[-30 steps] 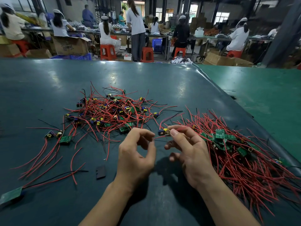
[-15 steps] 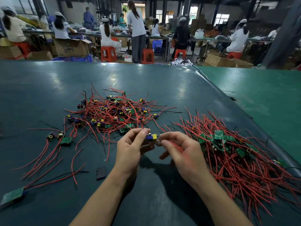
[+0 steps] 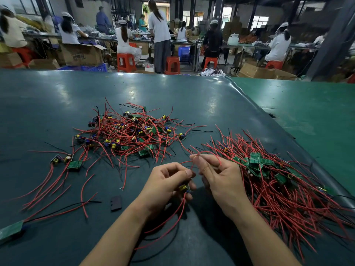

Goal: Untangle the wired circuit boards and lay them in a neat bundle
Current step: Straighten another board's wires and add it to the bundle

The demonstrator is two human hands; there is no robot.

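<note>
head view: the left hand (image 3: 165, 186) is curled round one small circuit board (image 3: 184, 188), its yellow part showing between the fingers, and red leads hang from it down toward the near edge. holding the board low and close looks like a way to anchor it while the wires are sorted. the right hand (image 3: 217, 175) pinches a red wire (image 3: 206, 152) between thumb and forefinger, lifted just above the left hand; the wire arcs up and over to the right. whether this wire belongs to the held board i cannot tell for sure, though it seems to run down toward it.

the tangled heap (image 3: 130, 133) of boards and red wires lies at the middle of the dark green table (image 3: 57, 96), farther off than the hands and a little left. the sorted bundle (image 3: 278, 181) lies just right of the right hand, boards gathered together and wires fanning toward the near right, probably so each new board can be set down with a short reach.

a few loose boards (image 3: 66, 162) with long wires lie apart on the left, and a small dark flat piece (image 3: 115, 203) sits near the left forearm. my guess is that the current step is straightening this one board's leads before it joins the bundle; much of the heap is yet to be done.
</note>
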